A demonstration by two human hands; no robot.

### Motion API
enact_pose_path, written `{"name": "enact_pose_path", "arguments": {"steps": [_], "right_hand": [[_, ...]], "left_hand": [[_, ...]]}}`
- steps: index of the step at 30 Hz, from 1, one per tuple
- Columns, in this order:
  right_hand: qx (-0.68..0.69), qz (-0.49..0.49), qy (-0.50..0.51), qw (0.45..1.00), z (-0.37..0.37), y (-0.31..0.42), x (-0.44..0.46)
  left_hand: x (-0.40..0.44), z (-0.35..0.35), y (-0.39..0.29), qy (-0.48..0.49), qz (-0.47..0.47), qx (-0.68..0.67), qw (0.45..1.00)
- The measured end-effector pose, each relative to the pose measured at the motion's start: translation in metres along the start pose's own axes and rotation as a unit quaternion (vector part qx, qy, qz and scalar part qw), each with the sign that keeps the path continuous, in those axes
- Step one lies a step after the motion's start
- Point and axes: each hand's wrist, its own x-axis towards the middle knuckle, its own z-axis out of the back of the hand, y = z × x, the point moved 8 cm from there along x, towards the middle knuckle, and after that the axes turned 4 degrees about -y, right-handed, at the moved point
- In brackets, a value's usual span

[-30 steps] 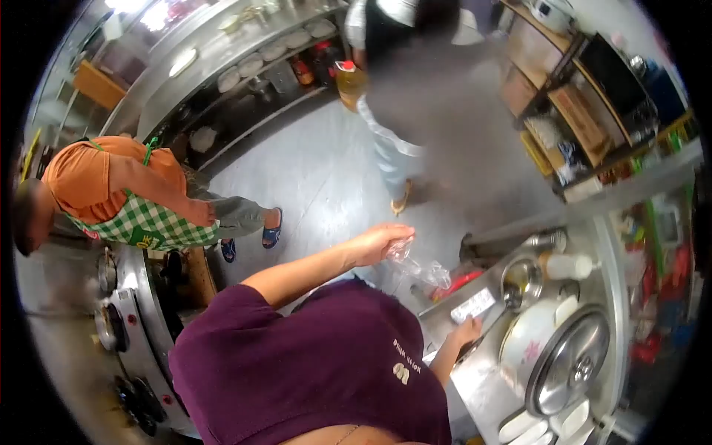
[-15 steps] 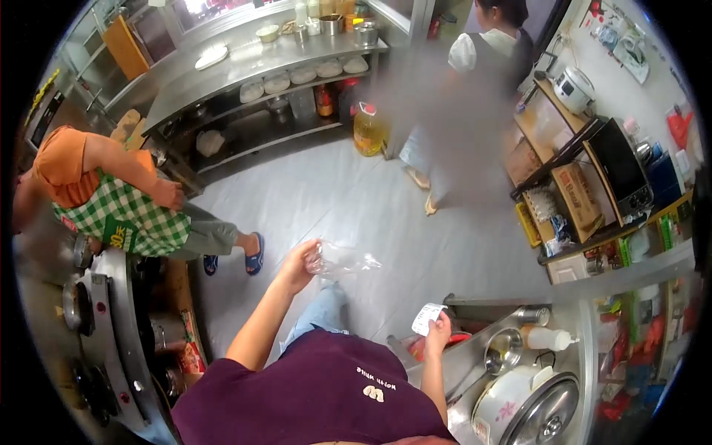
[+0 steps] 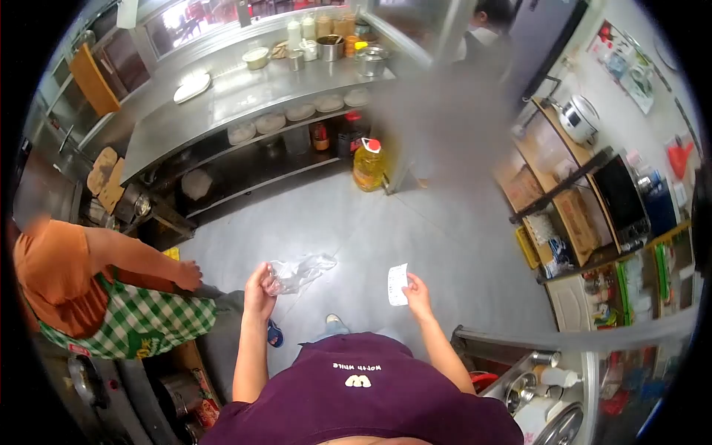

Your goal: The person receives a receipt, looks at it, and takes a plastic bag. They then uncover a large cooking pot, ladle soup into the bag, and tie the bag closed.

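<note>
My left hand (image 3: 259, 291) is closed around one end of a clear plastic bag (image 3: 302, 272), whose loose end trails out to the right. In my right hand (image 3: 417, 295) a white printed paper slip (image 3: 398, 285), like a receipt, is pinched by its right edge. Its print is too small to read. Both hands are held apart in front of my body, over the grey floor (image 3: 348, 222).
At the left stands a person in a green checked apron (image 3: 148, 319). Ahead is a steel counter (image 3: 222, 104) with an oil jug (image 3: 368, 167) beside it. Shelves (image 3: 564, 185) line the right; a rice cooker (image 3: 552, 419) is at lower right. A blur hides part of the doorway.
I have moved forward toward the counter. My right hand has risen with the slip, and my left hand has shifted left with the bag. The other person in the doorway has moved farther off.
</note>
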Motion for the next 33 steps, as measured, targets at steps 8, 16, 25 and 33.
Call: {"name": "enact_pose_path", "arguments": {"steps": [8,16,25,33], "right_hand": [[-0.028,-0.097,-0.005,0.995,-0.043,0.026,0.102],[-0.022,-0.044,0.053,0.997,-0.093,0.087,0.307],[-0.089,0.076,0.135,0.984,-0.239,0.265,0.469],[0.001,0.170,0.179,0.969,-0.381,0.357,0.591]], "left_hand": [[0.105,-0.037,-0.053,-0.008,0.002,-0.044,0.999],[0.201,-0.122,-0.100,-0.032,-0.050,-0.045,0.997],[0.300,-0.156,-0.129,-0.078,-0.082,-0.060,0.992],[0.457,-0.199,-0.203,-0.038,-0.057,-0.025,0.997]]}}
